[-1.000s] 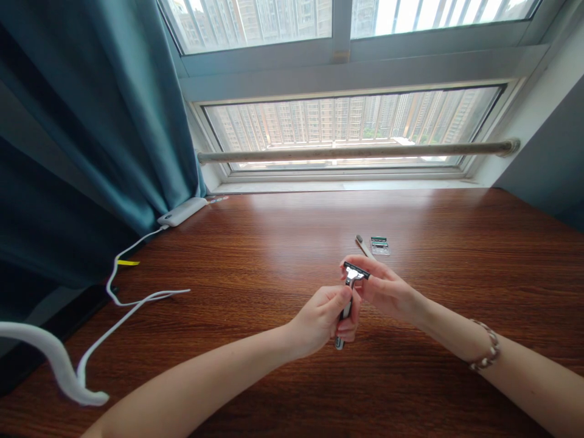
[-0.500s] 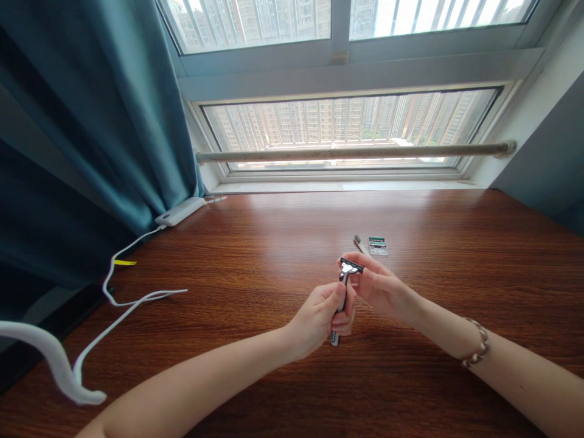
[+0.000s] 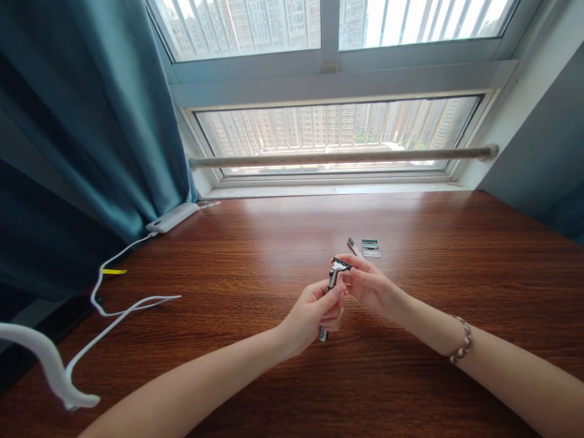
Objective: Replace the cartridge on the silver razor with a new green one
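Note:
Above the wooden table (image 3: 255, 255) I hold a silver and black razor (image 3: 331, 283) upright. My left hand (image 3: 310, 316) is wrapped round its handle, whose lower end sticks out below the fingers. My right hand (image 3: 367, 285) pinches the razor head at the top with thumb and fingers. Just beyond my hands, a small pack of green and black blade cartridges (image 3: 370, 247) lies on the table, with a thin dark-tipped stick (image 3: 351, 245) beside it.
A white power bank (image 3: 172, 217) lies at the table's back left by the teal curtain (image 3: 91, 121). Its white cable (image 3: 123, 301) runs across the left side. A metal rail (image 3: 337, 157) crosses the window behind. My right wrist wears a bracelet (image 3: 460, 348).
Both hands and the razor have drifted a little to the left and away in the picture as my head turned. The grip on the handle and head is the same.

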A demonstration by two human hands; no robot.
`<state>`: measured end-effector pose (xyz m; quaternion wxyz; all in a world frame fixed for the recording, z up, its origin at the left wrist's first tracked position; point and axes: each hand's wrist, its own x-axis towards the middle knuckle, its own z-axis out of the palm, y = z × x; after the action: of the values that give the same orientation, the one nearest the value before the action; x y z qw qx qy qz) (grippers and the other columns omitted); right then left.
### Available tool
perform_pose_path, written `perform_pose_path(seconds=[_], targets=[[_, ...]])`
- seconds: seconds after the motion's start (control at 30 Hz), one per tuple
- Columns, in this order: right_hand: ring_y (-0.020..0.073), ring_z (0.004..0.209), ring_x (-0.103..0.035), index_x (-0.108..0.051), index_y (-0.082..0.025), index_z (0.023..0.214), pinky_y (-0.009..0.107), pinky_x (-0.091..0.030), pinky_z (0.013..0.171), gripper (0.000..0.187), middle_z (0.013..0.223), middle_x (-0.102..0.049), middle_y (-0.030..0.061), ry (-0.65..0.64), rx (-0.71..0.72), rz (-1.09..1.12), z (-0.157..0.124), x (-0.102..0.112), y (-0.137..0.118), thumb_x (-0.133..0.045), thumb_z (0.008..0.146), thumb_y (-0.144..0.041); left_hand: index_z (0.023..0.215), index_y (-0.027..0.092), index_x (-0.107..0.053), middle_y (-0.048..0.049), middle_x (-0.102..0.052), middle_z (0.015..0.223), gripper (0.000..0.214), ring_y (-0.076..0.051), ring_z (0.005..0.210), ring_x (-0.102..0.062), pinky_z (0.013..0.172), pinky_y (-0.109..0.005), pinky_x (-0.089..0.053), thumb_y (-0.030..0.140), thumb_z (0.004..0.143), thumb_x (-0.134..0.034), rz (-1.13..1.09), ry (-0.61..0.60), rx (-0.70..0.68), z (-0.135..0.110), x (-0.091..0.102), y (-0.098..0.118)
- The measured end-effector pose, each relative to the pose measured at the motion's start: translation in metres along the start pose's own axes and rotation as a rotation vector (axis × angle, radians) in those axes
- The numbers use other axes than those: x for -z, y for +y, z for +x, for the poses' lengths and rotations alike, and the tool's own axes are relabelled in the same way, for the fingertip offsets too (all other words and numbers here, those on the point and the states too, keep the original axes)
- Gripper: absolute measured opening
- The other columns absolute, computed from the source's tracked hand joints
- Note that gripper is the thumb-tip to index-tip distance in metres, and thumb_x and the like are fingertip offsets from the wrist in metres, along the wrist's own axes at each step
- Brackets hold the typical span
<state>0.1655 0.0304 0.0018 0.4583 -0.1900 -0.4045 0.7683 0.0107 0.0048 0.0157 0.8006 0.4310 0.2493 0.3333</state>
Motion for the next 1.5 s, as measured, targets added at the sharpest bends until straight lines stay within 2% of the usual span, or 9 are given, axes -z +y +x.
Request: perform_pose_path(seconds=[0.17,0.27,0.4,0.53,0.63,0.8,1.0,1.3,1.5], targets=[[0.0077,0.066,-0.05,-0.055,-0.019,0.104,0.023,-0.039,0.063,0.029,0.082,-0.058,0.0027,-0.017,0.044,-0.074,0.003,-0.003,-0.002,-0.057,0.078,-0.031,0.077,0.016,-0.04,0.0101,-0.02,0.043,0.023,-0.003,0.035,-0.017,0.038,-0.017,-0.011,0.037,0.085,-0.044,-0.012,-0.025,-0.063,0.001,0.003,0.0],[0.0075,0.065,-0.05,-0.053,-0.018,0.109,0.025,-0.041,0.064,0.033,0.092,-0.057,0.0056,0.018,0.116,-0.304,0.008,0.009,-0.017,-0.05,0.081,-0.036,0.076,0.017,-0.037,0.0099,-0.025,0.043,0.024,-0.003,0.034,-0.018,0.037,-0.016,-0.013,0.039,0.084,-0.044,-0.033,0.002,-0.124,0.004,0.005,0.002],[0.014,0.08,-0.053,-0.046,-0.022,0.116,0.03,-0.044,0.072,0.05,0.102,-0.057,0.0066,0.201,0.268,-1.126,0.015,0.058,-0.051,-0.059,0.072,-0.04,0.07,0.017,-0.033,0.0082,-0.035,0.053,0.029,0.0,0.034,-0.019,0.035,-0.014,-0.014,0.038,0.08,-0.052,-0.058,0.187,-0.224,0.012,0.017,0.002],[0.0241,0.098,-0.049,-0.045,-0.019,0.119,0.042,-0.039,0.085,0.076,0.108,-0.054,0.0102,0.296,0.252,-1.332,0.013,0.115,-0.068,-0.075,0.05,-0.034,0.069,0.015,-0.037,0.0065,-0.038,0.055,0.032,0.001,0.035,-0.024,0.033,-0.012,-0.013,0.038,0.074,-0.058,-0.059,0.344,-0.261,0.025,0.039,-0.005],[0.0249,0.099,-0.05,-0.044,-0.019,0.12,0.043,-0.037,0.088,0.082,0.105,-0.057,0.0091,0.293,0.216,-1.399,0.01,0.138,-0.061,-0.077,0.046,-0.033,0.068,0.015,-0.037,0.0063,-0.039,0.055,0.033,0.0,0.035,-0.026,0.031,-0.012,-0.015,0.038,0.071,-0.061,-0.058,0.356,-0.254,0.032,0.051,-0.009],[0.019,0.092,-0.054,-0.042,-0.019,0.12,0.038,-0.04,0.087,0.07,0.102,-0.058,0.0073,0.287,0.201,-1.433,0.014,0.149,-0.052,-0.072,0.057,-0.031,0.065,0.015,-0.037,0.0062,-0.039,0.053,0.032,0.001,0.031,-0.023,0.029,-0.012,-0.014,0.036,0.071,-0.061,-0.045,0.32,-0.213,0.034,0.053,-0.009],[0.0194,0.095,-0.054,-0.033,-0.021,0.126,0.036,-0.045,0.081,0.074,0.111,-0.056,0.0083,0.307,0.167,-1.42,0.002,0.175,-0.082,-0.068,0.062,-0.035,0.07,0.016,-0.037,0.0071,-0.039,0.051,0.027,0.001,0.03,-0.021,0.028,-0.011,-0.013,0.031,0.072,-0.06,-0.04,0.307,-0.192,0.033,0.053,-0.009],[0.0279,0.105,-0.05,-0.029,-0.018,0.128,0.045,-0.041,0.088,0.085,0.118,-0.052,0.0142,0.499,0.075,-1.398,-0.086,0.258,-0.162,-0.069,0.058,-0.043,0.076,0.018,-0.037,0.008,-0.039,0.052,0.027,0.001,0.03,-0.02,0.028,-0.01,-0.013,0.03,0.071,-0.06,-0.033,0.309,-0.187,0.033,0.051,-0.006],[0.0281,0.114,-0.045,-0.027,-0.018,0.128,0.044,-0.032,0.099,0.089,0.122,-0.05,0.0141,0.586,0.019,-1.361,-0.143,0.297,-0.192,-0.071,0.055,-0.043,0.079,0.019,-0.038,0.0078,-0.04,0.052,0.025,0.001,0.03,-0.02,0.027,-0.009,-0.013,0.028,0.072,-0.06,-0.012,0.326,-0.19,0.033,0.052,-0.007]])
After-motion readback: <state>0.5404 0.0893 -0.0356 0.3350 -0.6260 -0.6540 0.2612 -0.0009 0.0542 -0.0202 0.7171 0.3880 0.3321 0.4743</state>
